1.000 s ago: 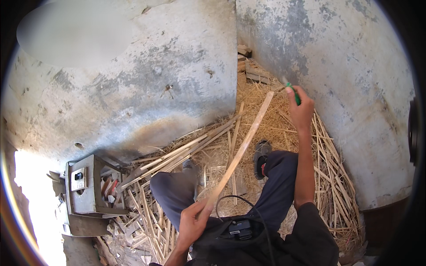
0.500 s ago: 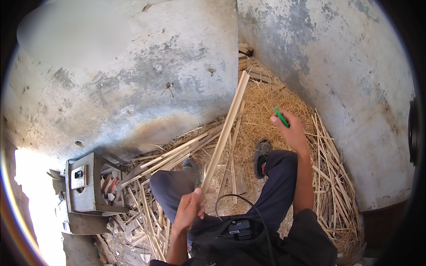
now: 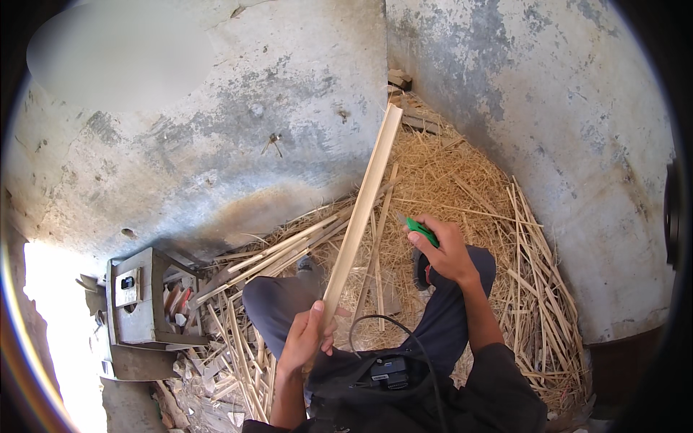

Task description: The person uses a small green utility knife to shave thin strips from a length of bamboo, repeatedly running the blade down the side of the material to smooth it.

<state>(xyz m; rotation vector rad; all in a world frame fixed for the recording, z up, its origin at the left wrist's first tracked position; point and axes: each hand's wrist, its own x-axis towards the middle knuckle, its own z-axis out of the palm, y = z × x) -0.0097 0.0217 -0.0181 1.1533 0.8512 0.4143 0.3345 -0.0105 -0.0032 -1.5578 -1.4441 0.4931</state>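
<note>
1. Your left hand (image 3: 307,338) is near your lap, and its fingers are closed around the near end of a long pale wooden strip (image 3: 361,209).
2. The strip goes up and far from you, with its far end before the grey wall (image 3: 216,144).
3. Your right hand (image 3: 444,249) is above your right knee, just right of the strip, with fingers closed on a green-handled knife (image 3: 420,231).
4. Straw and split strips (image 3: 534,289) cover the floor around your legs.
5. A grey metal box (image 3: 133,303) stands at the near left.
</note>
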